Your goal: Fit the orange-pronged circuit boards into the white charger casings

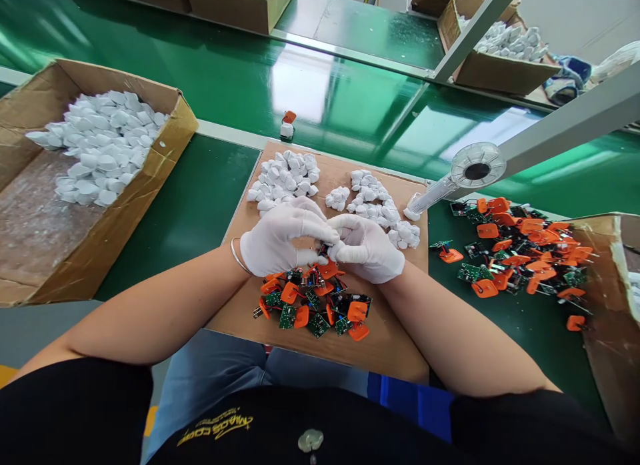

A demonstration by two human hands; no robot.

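White gloves cover both of my hands, which meet over the cardboard sheet (390,331). The fingers of my left hand (285,238) are closed on a small dark circuit board piece (324,249), mostly hidden by the fingertips. My right hand (367,248) pinches a small white plastic piece (336,251) against it; whether the two are joined I cannot tell. Just below the hands lies a pile of green circuit boards with orange plates (301,316). Beyond them on the cardboard are clusters of white plastic pieces (285,175) and more white pieces (373,198).
An open cardboard box (165,155) of white pieces stands at left. Orange-plated boards (530,245) are heaped at right beside another carton (600,305). A clear plastic reel-like object (477,165) sits by the slanting metal post (565,121). One assembled unit (287,125) rests on the green surface ahead.
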